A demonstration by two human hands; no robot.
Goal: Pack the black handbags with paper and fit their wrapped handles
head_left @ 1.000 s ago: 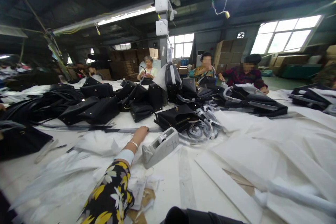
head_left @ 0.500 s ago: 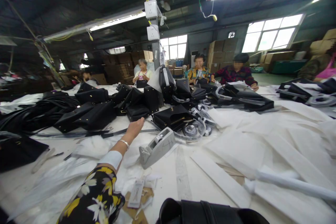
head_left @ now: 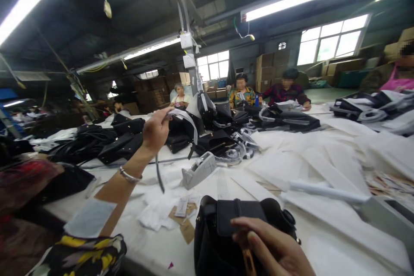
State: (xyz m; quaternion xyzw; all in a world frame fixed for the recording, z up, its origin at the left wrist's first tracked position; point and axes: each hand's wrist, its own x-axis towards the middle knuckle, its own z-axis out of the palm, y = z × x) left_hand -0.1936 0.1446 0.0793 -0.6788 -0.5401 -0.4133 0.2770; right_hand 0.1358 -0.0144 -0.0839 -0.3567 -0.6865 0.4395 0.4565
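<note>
My left hand (head_left: 157, 131) is raised over the table with its fingers closed on a dark bag strap (head_left: 190, 121). Whitish wrapping covers part of the strap, which arches to the right, while one dark end hangs below the wrist. Close in front of me stands a black handbag (head_left: 228, 217) with a flap. Over its front, my right hand (head_left: 271, 246) is closed around a slim orange-brown tool (head_left: 248, 261); its kind is unclear because the fingers cover most of it.
A grey tape dispenser (head_left: 200, 170) stands mid-table. Black bags (head_left: 126, 144) and wrapped coiled straps (head_left: 234, 154) are heaped behind it. White sheets (head_left: 310, 159) spread to the right. Tags and brown paper (head_left: 186, 217) lie left of the handbag. Several people sit across; a blurred red sleeve (head_left: 26, 177) is at left.
My left hand has risen from the bag heap, lifting the strap. My right hand has come into view over the handbag with the orange-brown tool. The view has shifted, showing more of the handbag.
</note>
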